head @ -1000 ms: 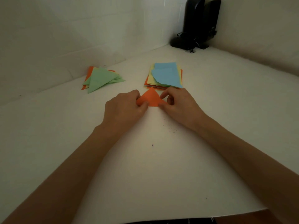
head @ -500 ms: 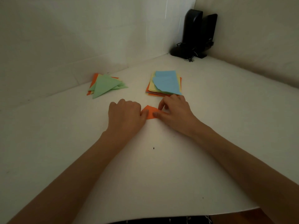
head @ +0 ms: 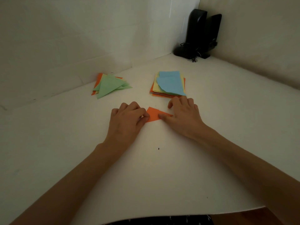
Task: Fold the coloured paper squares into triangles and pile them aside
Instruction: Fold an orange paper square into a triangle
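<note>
Down at the centre, the left hand (head: 128,118) is knuckles-up with its fingers curled tight, and its thumb and forefinger close on the left end of the orange paper (head: 153,115). The right hand (head: 183,116) lies flatter, its fingers loosely spread. Its thumb presses along the paper's right end and its other fingers rest on the table (head: 162,176) just behind that end. The orange paper lies flat on the white tabletop between the two hands, folded, with only its middle part showing. How far the fold has gone under the hands cannot be made out. Both bare forearms run back from the paper toward the near edge of the table.

Just behind the orange paper, a little to its right and nearly touching the right fingertips, sits the stack of unfolded squares (head: 170,85). A blue sheet with one corner turned lies on top, with yellow and orange edges showing beneath. Behind the paper to its left, well apart from it, lies the pile of folded triangles (head: 108,86), green ones uppermost over orange. A small dark speck (head: 158,148) marks the table in front of the paper. Far behind and to its right, in the corner of the white walls, stand two black speakers (head: 199,33) with a tangle of cable at their base.
</note>
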Motion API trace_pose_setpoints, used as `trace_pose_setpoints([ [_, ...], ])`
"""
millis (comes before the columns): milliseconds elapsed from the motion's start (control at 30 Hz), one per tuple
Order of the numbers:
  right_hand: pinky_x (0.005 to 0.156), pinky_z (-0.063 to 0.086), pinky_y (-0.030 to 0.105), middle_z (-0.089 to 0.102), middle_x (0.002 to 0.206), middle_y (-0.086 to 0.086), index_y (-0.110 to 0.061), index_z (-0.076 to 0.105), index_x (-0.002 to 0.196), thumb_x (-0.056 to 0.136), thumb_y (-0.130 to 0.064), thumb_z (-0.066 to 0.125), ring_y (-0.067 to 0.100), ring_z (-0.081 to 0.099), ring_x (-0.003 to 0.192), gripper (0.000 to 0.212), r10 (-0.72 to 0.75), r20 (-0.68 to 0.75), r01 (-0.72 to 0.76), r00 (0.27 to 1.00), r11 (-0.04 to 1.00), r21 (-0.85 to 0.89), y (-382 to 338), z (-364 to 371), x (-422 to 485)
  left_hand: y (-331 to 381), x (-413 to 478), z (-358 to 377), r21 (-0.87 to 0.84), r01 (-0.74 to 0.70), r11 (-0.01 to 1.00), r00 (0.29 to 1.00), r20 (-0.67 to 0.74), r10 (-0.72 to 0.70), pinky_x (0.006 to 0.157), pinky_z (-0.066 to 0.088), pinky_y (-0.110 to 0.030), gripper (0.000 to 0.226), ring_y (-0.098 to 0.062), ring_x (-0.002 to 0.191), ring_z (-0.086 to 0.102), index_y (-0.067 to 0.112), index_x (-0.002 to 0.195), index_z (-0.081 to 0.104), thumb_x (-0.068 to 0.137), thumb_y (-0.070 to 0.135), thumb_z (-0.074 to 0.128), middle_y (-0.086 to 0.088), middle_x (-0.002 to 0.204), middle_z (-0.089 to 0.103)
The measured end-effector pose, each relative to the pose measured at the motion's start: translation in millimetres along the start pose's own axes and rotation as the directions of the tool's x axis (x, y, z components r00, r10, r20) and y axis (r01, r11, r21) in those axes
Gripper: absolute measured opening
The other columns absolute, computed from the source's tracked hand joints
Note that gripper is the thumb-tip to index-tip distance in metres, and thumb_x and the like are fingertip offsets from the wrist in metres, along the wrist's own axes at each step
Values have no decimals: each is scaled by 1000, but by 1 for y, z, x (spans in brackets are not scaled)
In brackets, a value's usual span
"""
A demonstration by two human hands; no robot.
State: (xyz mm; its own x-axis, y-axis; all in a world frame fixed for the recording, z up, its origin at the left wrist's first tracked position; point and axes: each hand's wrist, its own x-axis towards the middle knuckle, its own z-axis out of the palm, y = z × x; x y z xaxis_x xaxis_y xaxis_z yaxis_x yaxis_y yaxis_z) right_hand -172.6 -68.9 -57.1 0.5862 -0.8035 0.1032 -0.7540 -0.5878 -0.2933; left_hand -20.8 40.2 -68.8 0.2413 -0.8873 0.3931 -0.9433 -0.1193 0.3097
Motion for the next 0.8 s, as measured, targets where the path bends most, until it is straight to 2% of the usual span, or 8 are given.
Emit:
trace_pose_setpoints([
  [133, 93, 28, 32, 42, 121, 4, -20, 46, 117, 92, -39, 51, 23, 35, 114, 31, 19, 5, -19, 1000, 1000, -18, 18, -10, 0, 1, 0, 1, -7, -22, 1000, 1000, -8, 22, 74, 19, -28, 14, -21, 91, 48, 21, 95, 69, 92, 27, 57, 2, 97, 58],
  [233, 84, 41, 36, 52, 114, 8, -16, 60, 116, 86, -6, 48, 26, 45, 102, 34, -312, -118, 312, 943, 950, -17, 21, -11, -8, -1, 0, 3, 31, -57, 998, 998, -35, 58, 72, 22, -31, 8, -24, 83, 51, 19, 89, 69, 89, 22, 62, 0, 90, 60],
  [333, 64, 39, 30, 63, 100, 10, -13, 69, 111, 72, -1, 34, 30, 56, 83, 54, -574, -46, 562, 818, 813, -150, 22, -7, -14, -1, 1, 3, 62, -108, 992, 993, -35, 111, 69, 26, -32, 9, -27, 77, 54, 18, 88, 69, 87, 17, 60, -2, 86, 62],
  [433, 64, 33, 29, 64, 95, 6, -16, 71, 110, 71, -3, 34, 30, 59, 81, 55, -589, -56, 567, 806, 796, -209, 21, -5, -13, -1, 0, 3, 179, -312, 933, 949, 6, 316, 69, 29, -31, 38, -22, 80, 51, 22, 101, 71, 77, 7, 46, -1, 90, 64],
  [500, 64, 38, 31, 65, 93, 5, -16, 71, 110, 70, -2, 35, 30, 59, 81, 56, -596, -74, 567, 800, 790, -234, 21, -4, -13, -3, -2, -2, 252, -407, 878, 912, 59, 406, 70, 25, -31, 47, -21, 83, 50, 22, 107, 70, 69, -1, 54, -2, 94, 65],
  [567, 65, 41, 33, 65, 93, 4, -16, 71, 110, 72, -5, 32, 29, 59, 81, 56, -601, -100, 564, 793, 786, -253, 22, -2, -13, -9, -6, -11, 309, -422, 852, 906, 109, 409, 70, 22, -33, 51, -26, 82, 58, 23, 107, 71, 63, -2, 64, -2, 95, 67],
  [700, 65, 43, 34, 65, 92, 4, -16, 72, 109, 73, -9, 27, 29, 59, 80, 57, -596, -114, 557, 795, 791, -254, 21, -1, -14, -26, -20, -30, 334, -359, 871, 933, 141, 331, 73, 25, -34, 48, -27, 85, 61, 26, 106, 72, 77, 15, 35, 0, 99, 67],
  [800, 65, 44, 34, 64, 88, 4, -14, 73, 105, 75, -11, 29, 29, 59, 78, 53, -603, -115, 557, 789, 782, -280, 18, -2, -15, -19, -28, -30, 286, -348, 893, 937, 134, 322, 75, 26, -34, 46, -26, 87, 62, 19, 104, 72, 77, 21, 35, 0, 104, 68],
])
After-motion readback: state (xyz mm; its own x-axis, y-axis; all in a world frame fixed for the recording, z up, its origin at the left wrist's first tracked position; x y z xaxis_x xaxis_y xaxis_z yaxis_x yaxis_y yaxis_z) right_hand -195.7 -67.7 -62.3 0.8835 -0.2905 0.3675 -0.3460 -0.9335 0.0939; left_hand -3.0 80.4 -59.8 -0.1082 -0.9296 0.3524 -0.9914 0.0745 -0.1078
